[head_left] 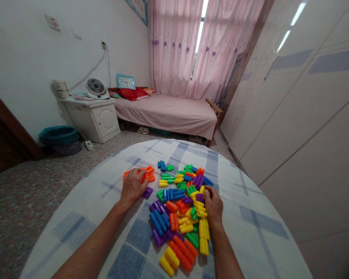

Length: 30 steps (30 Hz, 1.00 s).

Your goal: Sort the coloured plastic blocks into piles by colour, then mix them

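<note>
My left hand point(134, 185) lies over a group of orange plastic building blocks point(150, 173) at the left of the pile, its fingers curled round some of them. A purple block point(147, 192) sits just beside its thumb side. At the pile's right edge, my right hand point(213, 203) has its fingers bent and closed against a yellow block point(202, 189); its fingertips are partly hidden. Between the hands spreads a pile of bullet-shaped joined blocks, among them blue blocks point(173, 195), green blocks point(192, 240) and orange blocks point(183, 252). A yellow block point(169, 261) lies nearest me.
The blocks lie on a round table with a checked cloth point(104, 217). Beyond it stand a bed point(174, 112), a white cabinet point(104, 122) with a fan point(96, 87), and a teal-lined bin point(61, 135). A tall wardrobe point(296, 128) runs along the right.
</note>
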Motion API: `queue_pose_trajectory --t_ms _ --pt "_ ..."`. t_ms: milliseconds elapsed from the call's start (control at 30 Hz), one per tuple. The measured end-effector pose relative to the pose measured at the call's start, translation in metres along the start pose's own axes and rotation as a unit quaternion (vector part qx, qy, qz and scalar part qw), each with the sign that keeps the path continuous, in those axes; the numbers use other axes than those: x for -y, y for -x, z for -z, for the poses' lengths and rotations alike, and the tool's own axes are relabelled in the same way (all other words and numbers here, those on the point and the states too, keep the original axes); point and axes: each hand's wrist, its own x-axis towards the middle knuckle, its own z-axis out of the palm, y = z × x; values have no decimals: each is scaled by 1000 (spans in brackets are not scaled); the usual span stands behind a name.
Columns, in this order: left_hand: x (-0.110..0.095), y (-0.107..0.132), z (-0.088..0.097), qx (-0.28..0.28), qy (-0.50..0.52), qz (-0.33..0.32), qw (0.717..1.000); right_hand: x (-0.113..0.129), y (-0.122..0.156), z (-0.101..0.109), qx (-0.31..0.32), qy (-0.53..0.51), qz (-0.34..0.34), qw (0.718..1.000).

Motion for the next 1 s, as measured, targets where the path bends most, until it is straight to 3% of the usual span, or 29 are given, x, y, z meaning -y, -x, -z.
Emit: queue_pose_trajectory --t_ms 167,367,567,767,1000 --pt "-20 -7 -2 -18 73 -9 997 1 0 1 0 0 0 1000" --pt "-82 -36 -23 4 181 -57 982 3 1 1 -2 0 -7 1000" --pt "-132 -55 -57 109 225 -91 964 6 1 2 -8 -2 -4 1000" --pt "-138 -62 -73 147 222 -28 964 8 2 3 -7 -4 -1 1000" --pt "-134 -60 -69 127 230 0 965 6 2 3 -9 -10 1 1000"
